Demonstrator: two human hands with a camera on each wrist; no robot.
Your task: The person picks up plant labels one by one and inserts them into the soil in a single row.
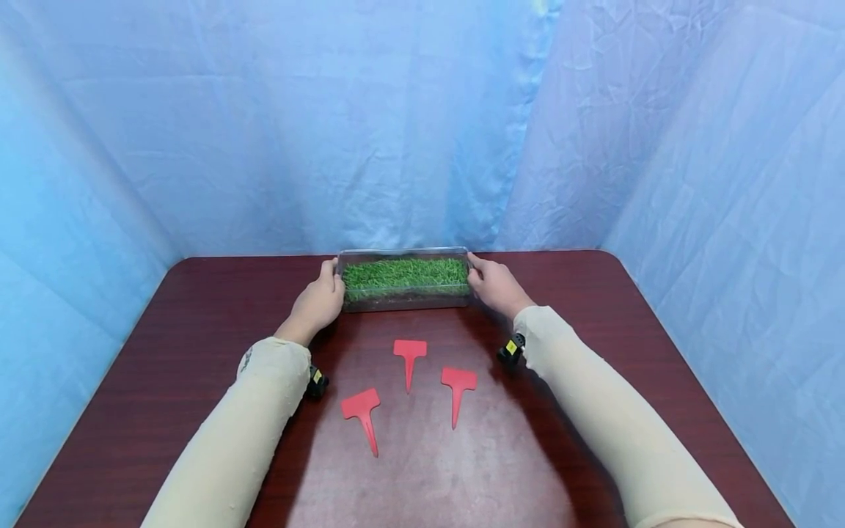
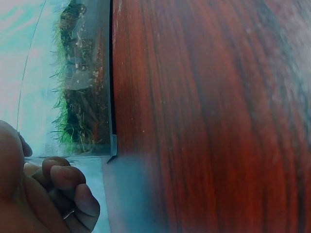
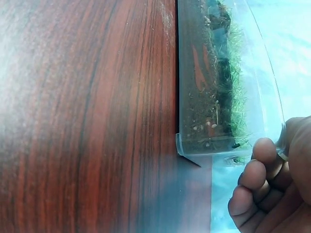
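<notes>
1. The clear tray of grass (image 1: 404,279) is sitting near the far edge of the table (image 1: 198,352), between the hands
2. The left hand (image 1: 321,300) and right hand (image 1: 495,284) are gripping its ends, fingers apparently curled around the walls
3. Three red plant markers (image 1: 410,359) are lying on the nearer side; open tabletop is flanking both sides

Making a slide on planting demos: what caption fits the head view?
Left hand and right hand hold the ends of a clear grass box; three red plant labels lie nearer on the table.

both arms reach forward, left hand (image 1: 320,299) and right hand (image 1: 496,284) curled.
</notes>
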